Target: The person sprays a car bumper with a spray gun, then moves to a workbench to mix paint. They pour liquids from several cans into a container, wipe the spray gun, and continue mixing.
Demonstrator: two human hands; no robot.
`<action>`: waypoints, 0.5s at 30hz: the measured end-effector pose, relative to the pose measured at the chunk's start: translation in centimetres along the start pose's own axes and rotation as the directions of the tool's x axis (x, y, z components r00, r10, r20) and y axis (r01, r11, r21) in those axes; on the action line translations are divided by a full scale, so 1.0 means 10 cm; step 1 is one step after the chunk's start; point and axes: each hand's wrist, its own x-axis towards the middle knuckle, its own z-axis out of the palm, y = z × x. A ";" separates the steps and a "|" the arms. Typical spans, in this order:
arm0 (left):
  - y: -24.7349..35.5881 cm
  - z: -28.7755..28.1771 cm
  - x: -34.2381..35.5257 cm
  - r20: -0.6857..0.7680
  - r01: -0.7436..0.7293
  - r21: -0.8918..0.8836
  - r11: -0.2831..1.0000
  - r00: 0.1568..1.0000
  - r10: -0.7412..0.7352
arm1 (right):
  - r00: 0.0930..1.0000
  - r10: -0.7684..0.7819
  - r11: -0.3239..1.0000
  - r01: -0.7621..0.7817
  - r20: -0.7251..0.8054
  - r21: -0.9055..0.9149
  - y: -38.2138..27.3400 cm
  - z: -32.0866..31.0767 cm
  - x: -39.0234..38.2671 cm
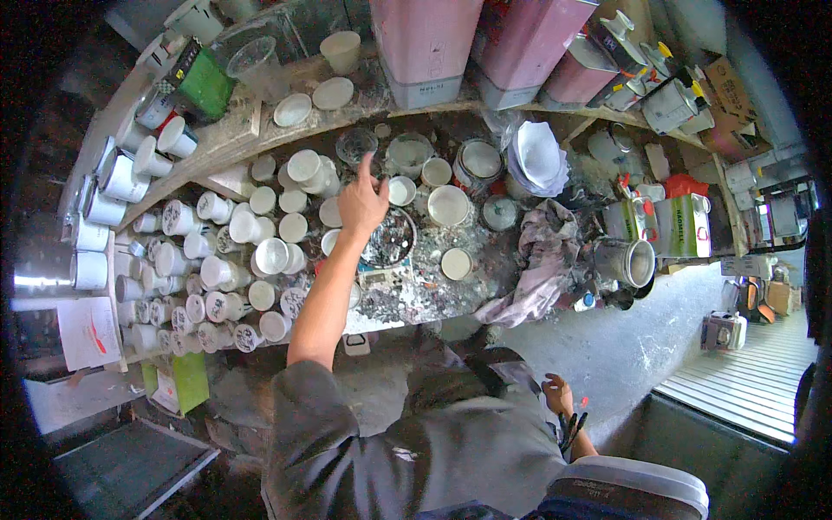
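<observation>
My left hand (362,201) reaches over the paint-splattered bench (416,299) with its index finger stretched out and the thumb apart. Nothing shows in its grasp. Just beyond the fingertip is a clear plastic tub (356,146). Close to its right side sits a small white cup (401,191), and below it lies a dark, round, stained container (392,238). Whether the hand touches any of these I cannot tell. Away from the bench, my right hand (559,395) hangs low at my right side, fingers loosely bent and apart, holding nothing visible.
Many white lidded cups (217,270) crowd the bench's left. A stained rag (548,251) drapes over the front edge beside a white bucket (639,263). Crumpled white paper-like liners (537,156) stand behind. Pink metal cans (425,52) and a green can (201,82) occupy the shelf above.
</observation>
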 end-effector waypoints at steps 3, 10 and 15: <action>0.19 -0.60 0.30 -0.326 -0.235 -0.084 0.968 0.925 0.196 | 0.997 0.063 0.998 -0.064 0.034 0.029 0.03 0.05 -0.03; -0.04 -2.07 1.67 -0.360 0.127 0.456 0.881 0.931 0.052 | 0.996 0.013 1.000 -0.012 0.092 -0.001 0.15 0.06 0.01; -0.02 -2.02 1.19 -0.520 -0.212 0.337 0.917 0.770 0.369 | 0.999 0.031 0.999 -0.031 -0.011 0.043 -0.06 -0.09 0.04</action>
